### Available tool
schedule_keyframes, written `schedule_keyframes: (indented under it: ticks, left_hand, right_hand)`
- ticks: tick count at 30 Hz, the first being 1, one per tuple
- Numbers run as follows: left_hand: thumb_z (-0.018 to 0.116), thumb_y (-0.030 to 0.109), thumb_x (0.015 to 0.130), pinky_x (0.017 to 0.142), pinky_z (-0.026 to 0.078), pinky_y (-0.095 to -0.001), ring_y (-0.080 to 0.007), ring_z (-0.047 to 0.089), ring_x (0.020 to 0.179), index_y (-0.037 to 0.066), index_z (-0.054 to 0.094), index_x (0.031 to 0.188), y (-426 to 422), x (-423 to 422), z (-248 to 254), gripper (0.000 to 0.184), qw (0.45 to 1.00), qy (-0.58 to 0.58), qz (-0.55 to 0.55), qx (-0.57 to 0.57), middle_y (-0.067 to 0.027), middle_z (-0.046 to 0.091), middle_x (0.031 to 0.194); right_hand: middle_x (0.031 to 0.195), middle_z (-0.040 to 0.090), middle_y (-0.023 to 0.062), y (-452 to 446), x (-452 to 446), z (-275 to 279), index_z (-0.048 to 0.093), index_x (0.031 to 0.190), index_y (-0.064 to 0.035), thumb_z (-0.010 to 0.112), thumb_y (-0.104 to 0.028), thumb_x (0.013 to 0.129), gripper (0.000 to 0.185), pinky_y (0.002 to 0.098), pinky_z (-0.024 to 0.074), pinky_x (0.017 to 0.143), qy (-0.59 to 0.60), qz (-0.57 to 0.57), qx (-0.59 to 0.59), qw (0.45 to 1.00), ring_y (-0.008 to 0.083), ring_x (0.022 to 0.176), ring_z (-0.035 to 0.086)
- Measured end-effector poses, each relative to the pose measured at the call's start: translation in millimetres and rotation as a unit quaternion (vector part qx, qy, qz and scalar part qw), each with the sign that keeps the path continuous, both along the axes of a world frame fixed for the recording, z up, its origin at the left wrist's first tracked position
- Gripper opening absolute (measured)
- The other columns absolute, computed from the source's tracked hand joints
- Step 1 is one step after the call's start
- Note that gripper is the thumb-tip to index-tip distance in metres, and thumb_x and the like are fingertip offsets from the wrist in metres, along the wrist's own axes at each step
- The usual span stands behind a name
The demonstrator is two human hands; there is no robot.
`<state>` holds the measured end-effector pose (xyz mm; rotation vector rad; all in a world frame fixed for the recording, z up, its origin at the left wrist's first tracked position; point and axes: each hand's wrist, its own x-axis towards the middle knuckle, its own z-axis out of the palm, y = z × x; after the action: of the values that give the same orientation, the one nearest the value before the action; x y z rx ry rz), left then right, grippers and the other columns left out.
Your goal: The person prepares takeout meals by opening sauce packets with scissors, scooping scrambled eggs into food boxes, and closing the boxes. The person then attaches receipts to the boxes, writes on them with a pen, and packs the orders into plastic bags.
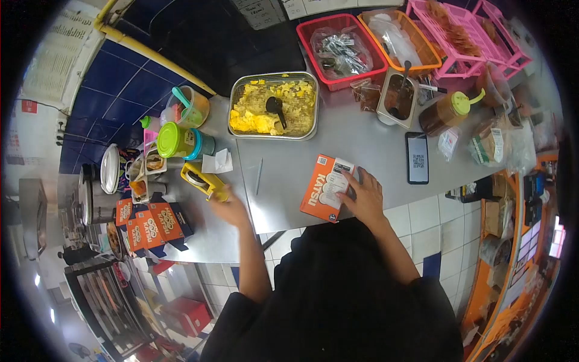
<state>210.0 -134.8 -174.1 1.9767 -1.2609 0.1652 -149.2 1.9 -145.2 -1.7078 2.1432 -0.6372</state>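
Observation:
An orange and white takeaway box (322, 196) printed "KATSU" lies on the steel counter in front of me, with a white paper slip on its top. My right hand (365, 196) grips its right side, thumb and forefinger on the top face, other fingers spread past the edge. To the left, my left hand (229, 209) is at the near end of a yellow tape dispenser (209, 184). Its fingers are blurred, so whether they grip the dispenser or tape is unclear. White paper slips (218, 161) lie just behind the dispenser.
A metal tray (315, 120) of yellow food with a black scoop stands behind. Several folded KATSU boxes (165, 221) sit left, near lidded tubs (173, 140). On the right are a phone (417, 158), a sauce bottle (443, 113), a sauce container (398, 99) and a red basket (344, 82).

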Motion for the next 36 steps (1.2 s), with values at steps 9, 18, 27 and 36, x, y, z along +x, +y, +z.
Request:
schedule_keyframes:
  ticks: [9,18,27,36]
  left_hand:
    - [0.061,0.024,0.1,0.074,0.065,-0.0421,-0.0341,0.069,0.101,-0.003,0.052,0.128,-55.0,106.1,17.4,0.039,0.743,0.641,0.02,0.189,-0.0244,0.056,0.127]
    - [0.059,0.021,0.102,0.091,0.06,-0.0446,-0.0331,0.06,0.118,-0.002,0.057,0.125,-0.8,79.3,10.9,0.033,0.684,0.725,-0.076,-0.027,-0.0159,0.059,0.127]
    - [0.063,0.009,0.094,0.063,0.057,-0.0305,-0.0169,0.068,0.074,-0.004,0.073,0.104,22.1,61.7,-7.7,0.019,0.92,0.312,-0.075,0.224,-0.0118,0.072,0.088]
    - [0.064,0.015,0.095,0.076,0.056,-0.0359,-0.0307,0.072,0.082,0.001,0.072,0.112,6.7,-203.8,66.0,0.024,0.733,0.145,-0.588,0.311,-0.0212,0.073,0.097]
  right_hand:
    - [0.145,0.049,0.0209,2.3,-7.8,-7.2,0.054,0.146,-0.0232,0.075,-0.045,0.084,0.069,0.0497,0.0366,0.109,-0.036,0.012,0.025,0.999,0.0365,0.132,0.048]
    - [0.148,0.048,0.0215,-0.4,-4.0,-1.6,0.047,0.151,-0.0204,0.072,-0.053,0.082,0.081,0.0512,0.0362,0.108,0.001,0.005,0.049,0.999,0.0381,0.132,0.048]
    - [0.15,0.046,0.0205,-2.0,-3.0,-0.6,0.04,0.155,-0.0196,0.071,-0.054,0.083,0.085,0.052,0.0375,0.106,-0.019,-0.004,0.074,0.997,0.0379,0.132,0.049]
    - [0.152,0.044,0.0214,-2.2,-5.8,3.1,0.03,0.159,-0.0163,0.071,-0.05,0.082,0.093,0.0529,0.038,0.106,-0.035,0.0,0.104,0.994,0.039,0.131,0.05]
